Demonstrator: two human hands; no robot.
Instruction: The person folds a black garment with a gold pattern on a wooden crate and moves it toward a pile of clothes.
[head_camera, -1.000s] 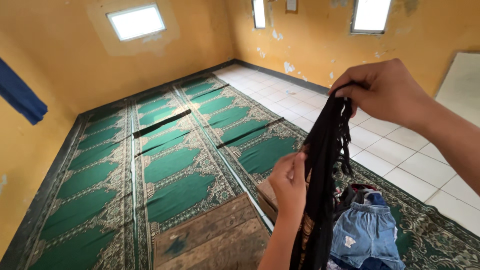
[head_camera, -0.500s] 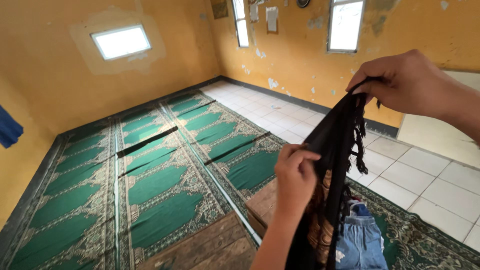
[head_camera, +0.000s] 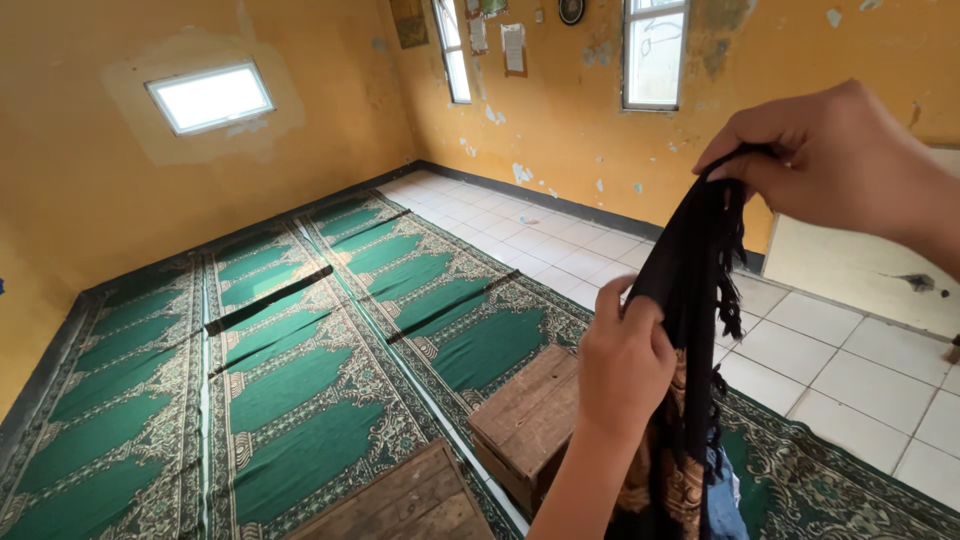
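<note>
Pinched between thumb and fingertips, the right hand (head_camera: 835, 160) held the top edge of a long black fringed cloth with a brown patterned lining (head_camera: 690, 320), fingers fully closed on the fabric. Left hand (head_camera: 625, 365) was closed around the same cloth lower down, fingers curled over its near edge, so the piece hung stretched between the two hands, apparently to keep it straight and off the floor. Cloth hung upright in the air, above and just right of the low wooden box (head_camera: 525, 420); its fringe dangled along the right edge, and the brown patterned part showed below the left hand. Its lower end ran out of view

A bit of blue denim (head_camera: 722, 500) was visible behind the cloth's lower part, right of the box, kind of garment not clear. Green patterned prayer carpet with arched panels (head_camera: 300, 370) lay under the box and spread left of it. White tiled floor (head_camera: 840, 380) extended right of and beyond the box. A second wooden surface (head_camera: 400, 505) sat nearer than the box at the bottom edge. Orange-yellow wall with peeling paint (head_camera: 560, 120) and its windows (head_camera: 652, 50) stood far behind the box
</note>
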